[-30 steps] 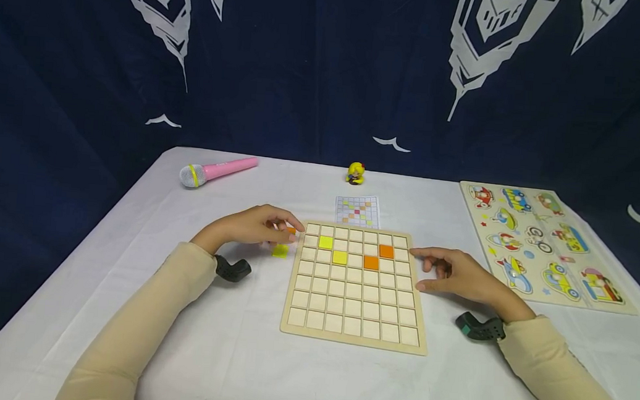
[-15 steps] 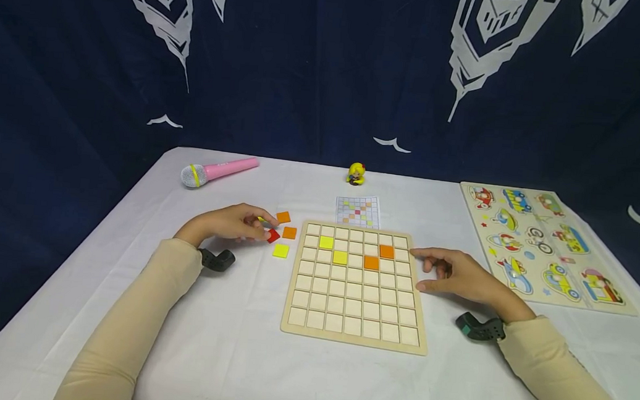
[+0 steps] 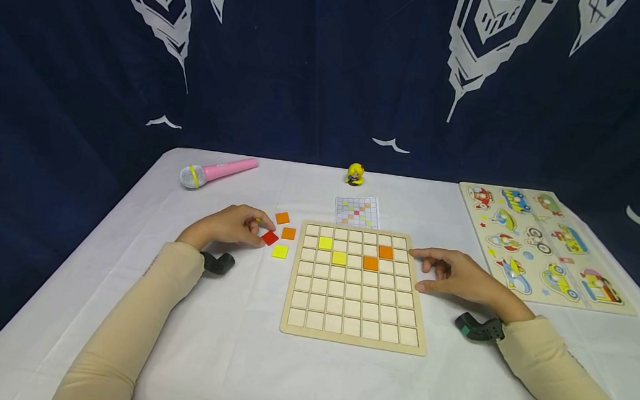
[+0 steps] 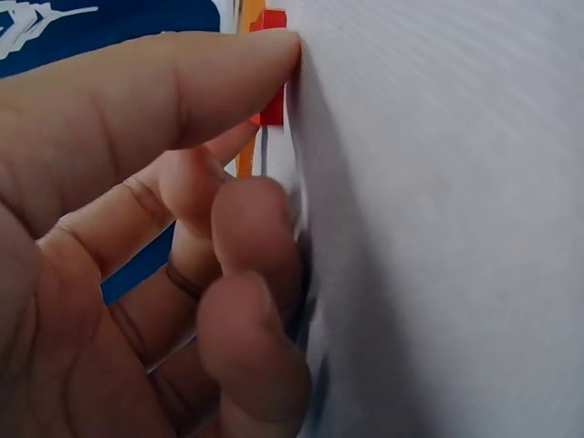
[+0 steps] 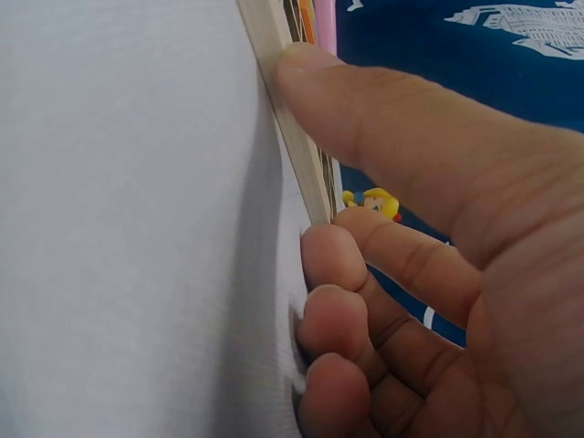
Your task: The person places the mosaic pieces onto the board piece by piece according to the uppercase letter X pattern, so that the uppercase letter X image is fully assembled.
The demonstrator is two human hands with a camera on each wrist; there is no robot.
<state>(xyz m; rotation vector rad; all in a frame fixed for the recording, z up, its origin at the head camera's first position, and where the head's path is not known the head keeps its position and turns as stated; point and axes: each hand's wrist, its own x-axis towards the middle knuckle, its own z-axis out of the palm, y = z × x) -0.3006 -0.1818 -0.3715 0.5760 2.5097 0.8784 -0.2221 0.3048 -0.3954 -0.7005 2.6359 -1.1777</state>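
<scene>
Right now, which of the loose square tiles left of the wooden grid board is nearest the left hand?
The red square tile: it lies at the left hand's fingertips, while the two orange tiles and the yellow tile lie farther out.

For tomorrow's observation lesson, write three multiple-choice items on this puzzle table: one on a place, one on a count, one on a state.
1. Where does the pink microphone lie?
A. the table's far left
B. on the grid board
C. beside the vehicle puzzle

2. How many coloured tiles sit in the grid board?
A. two
B. four
C. seven

3. What is the right hand doing?
A. lifting a tile
B. resting against the board's right edge
C. holding the microphone

Answers:
1 A: it lies near the far left corner, away from board and vehicle puzzle.
2 B: two yellow and two orange tiles fill cells.
3 B: the right wrist view shows a fingertip on the board's rim.
</scene>
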